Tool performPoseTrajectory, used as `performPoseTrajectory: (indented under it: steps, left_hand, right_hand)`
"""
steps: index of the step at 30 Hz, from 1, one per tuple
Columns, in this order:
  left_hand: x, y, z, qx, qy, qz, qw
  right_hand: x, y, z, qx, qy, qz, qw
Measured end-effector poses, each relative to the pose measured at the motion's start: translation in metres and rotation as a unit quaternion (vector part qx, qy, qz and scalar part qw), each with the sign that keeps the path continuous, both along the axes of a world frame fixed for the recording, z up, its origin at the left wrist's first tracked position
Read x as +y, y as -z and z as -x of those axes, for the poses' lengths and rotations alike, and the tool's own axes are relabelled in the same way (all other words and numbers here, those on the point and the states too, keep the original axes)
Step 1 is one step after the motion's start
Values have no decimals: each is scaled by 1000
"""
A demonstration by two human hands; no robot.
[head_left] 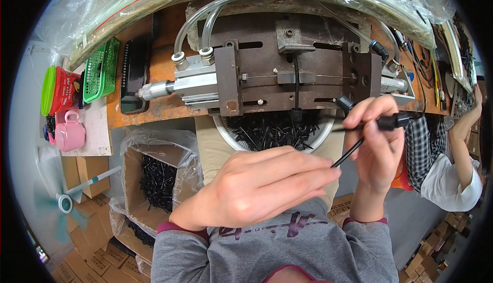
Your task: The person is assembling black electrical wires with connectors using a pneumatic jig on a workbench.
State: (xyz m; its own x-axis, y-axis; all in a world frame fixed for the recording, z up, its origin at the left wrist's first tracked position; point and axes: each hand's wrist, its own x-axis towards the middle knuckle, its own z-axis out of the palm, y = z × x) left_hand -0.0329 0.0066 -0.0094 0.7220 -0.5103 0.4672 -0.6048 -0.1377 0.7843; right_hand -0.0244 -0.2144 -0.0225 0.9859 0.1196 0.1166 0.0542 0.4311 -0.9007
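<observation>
My right hand (377,142) is closed in a pinch around black plastic parts, among them a thick ribbed black piece (393,122) and a thin black rod (349,152) slanting down to the left. My left hand (257,183) has its fingers pressed together at the rod's lower end; its thumb is hidden. Just above the right fingers shows a short black cylindrical end (344,102). Ahead, a brown metal fixture (267,98) holds another thin black stem (296,80) upright in its middle, with a black end piece (296,114) at its front edge.
Below the fixture, a white basin (328,138) of black parts sits at my lap. Silver air cylinders (197,89) with clear hoses flank it. At left are a plastic-lined box (134,180) of black parts, green basket (101,72), pink cup (70,133) and fan (64,203). Another person (452,183) sits right.
</observation>
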Motion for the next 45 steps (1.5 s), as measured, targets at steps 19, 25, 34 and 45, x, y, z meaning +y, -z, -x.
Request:
performPoseTrajectory:
  steps: [19, 25, 34, 45]
  left_hand:
    - [-25, 42, -20, -168, -255, -226, 925]
    - [-23, 21, -11, -9, -103, 69, 992]
    - [-16, 22, -4, -82, -212, -80, 970]
    - [-23, 33, -19, -171, -233, -265, 920]
  right_hand:
    - [0, 8, 11, -366, 272, 491, 742]
    - [4, 13, 11, -451, 204, 535, 685]
    - [3, 15, 2, -366, 217, 478, 768]
    - [-2, 9, 9, -271, 241, 446, 818]
